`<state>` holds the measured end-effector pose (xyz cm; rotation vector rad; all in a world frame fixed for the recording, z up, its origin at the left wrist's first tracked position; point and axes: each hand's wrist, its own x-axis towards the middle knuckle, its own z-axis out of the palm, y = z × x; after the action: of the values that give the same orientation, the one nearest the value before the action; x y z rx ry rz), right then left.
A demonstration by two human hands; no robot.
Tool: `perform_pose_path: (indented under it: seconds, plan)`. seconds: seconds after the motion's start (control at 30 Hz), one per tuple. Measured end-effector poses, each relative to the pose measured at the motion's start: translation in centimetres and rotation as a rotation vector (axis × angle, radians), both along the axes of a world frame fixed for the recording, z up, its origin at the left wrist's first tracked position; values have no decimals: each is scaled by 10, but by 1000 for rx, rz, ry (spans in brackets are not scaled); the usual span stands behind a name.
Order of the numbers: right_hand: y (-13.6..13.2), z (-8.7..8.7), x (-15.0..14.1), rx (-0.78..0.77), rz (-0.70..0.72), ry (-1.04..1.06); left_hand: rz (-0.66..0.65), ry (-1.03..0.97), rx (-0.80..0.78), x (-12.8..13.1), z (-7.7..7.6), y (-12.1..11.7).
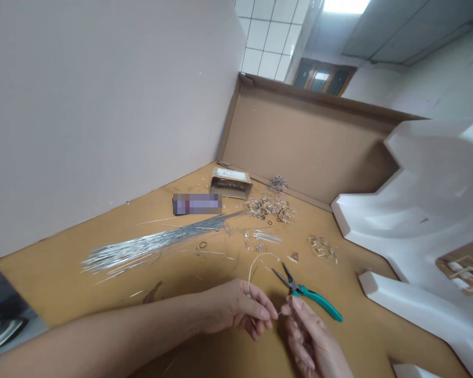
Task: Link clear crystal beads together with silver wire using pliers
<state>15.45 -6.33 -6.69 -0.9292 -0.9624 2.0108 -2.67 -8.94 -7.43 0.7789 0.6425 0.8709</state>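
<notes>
My left hand is closed, thumb and fingers pinching a thin silvery wire that curves up above the hand in an open arc. My right hand pinches close to the left fingertips, where a short bit of wire shows between the two hands. Small clear pieces seem to lie inside the curled right fingers, mostly hidden. Just beyond the right hand rest long-nose pliers with teal handles, their jaws apart on the tabletop.
A bundle of straight wires lies at left. Behind are a patterned or blurred dark box, a small open carton and a pile of clear pieces and rings. White foam stands at right, a cardboard wall behind.
</notes>
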Motion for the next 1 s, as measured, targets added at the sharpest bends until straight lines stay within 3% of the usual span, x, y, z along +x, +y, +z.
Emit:
perform_pose_path:
  seconds: [0.27,0.77,1.0]
  plan:
    - [-1,2,1,-162,-11,86,-42,5,-15,1,0,0]
    - [-1,5,1,-165,-76,102,-15,0,-2,-1,0,0]
    - [-2,6,2,-184,-2,110,-23,-1,-12,-1,-2,0]
